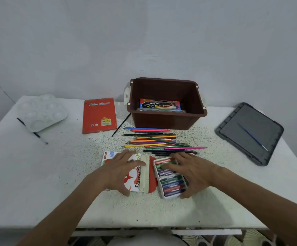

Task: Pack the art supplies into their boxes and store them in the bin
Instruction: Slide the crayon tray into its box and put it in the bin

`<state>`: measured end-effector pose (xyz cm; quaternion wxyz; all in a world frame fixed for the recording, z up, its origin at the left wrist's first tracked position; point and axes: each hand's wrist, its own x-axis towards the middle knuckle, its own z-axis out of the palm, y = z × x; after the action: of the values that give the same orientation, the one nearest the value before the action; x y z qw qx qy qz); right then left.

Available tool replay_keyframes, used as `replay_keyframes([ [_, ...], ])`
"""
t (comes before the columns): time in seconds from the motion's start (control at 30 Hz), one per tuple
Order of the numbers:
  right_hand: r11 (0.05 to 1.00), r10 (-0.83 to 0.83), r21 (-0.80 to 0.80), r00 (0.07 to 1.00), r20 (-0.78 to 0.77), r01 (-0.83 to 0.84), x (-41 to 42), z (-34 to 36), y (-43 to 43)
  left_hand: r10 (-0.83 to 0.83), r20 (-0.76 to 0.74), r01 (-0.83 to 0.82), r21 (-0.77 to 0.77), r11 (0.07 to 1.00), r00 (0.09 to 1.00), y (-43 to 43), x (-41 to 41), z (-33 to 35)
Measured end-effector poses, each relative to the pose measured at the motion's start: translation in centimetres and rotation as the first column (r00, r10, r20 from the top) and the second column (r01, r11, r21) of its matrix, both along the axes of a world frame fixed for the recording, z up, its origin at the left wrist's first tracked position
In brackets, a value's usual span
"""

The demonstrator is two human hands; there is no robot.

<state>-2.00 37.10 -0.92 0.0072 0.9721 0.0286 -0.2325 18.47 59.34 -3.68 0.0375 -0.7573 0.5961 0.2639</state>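
An oil pastel box [135,176], white and red, lies near the table's front edge with its flap open to the right. My left hand [120,172] spans it, fingers at the far edge and thumb at the near edge. Just right of it sits a white tray of oil pastels [170,181]. My right hand [191,173] holds the tray, fingers over the far pastels and thumb at the near end. Several loose coloured pencils [154,141] lie behind. The brown bin [167,121] stands further back with a water colour box [160,104] inside.
A red colour pencil box [99,115] lies left of the bin, with a thin black brush [121,126] beside it. A white palette [43,110] and another brush [33,132] are at the far left. The grey bin lid [233,132] with a blue brush [252,136] lies at the right.
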Motion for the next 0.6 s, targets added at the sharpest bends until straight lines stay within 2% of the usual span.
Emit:
replay_keyframes([
  [0.2, 0.999, -0.019, 0.031, 1.000, -0.021, 0.019, 0.7, -0.7, 0.5, -0.033, 0.006, 0.034, -0.029, 0.999, 0.999, -0.3, -0.4, -0.2],
  [0.6, 0.990, -0.142, 0.013, 0.973, 0.179, 0.142, 0.5, -2.5, 2.2, -0.004, 0.012, 0.004, -0.037, 0.999, 1.000, -1.2, -0.9, -0.8],
])
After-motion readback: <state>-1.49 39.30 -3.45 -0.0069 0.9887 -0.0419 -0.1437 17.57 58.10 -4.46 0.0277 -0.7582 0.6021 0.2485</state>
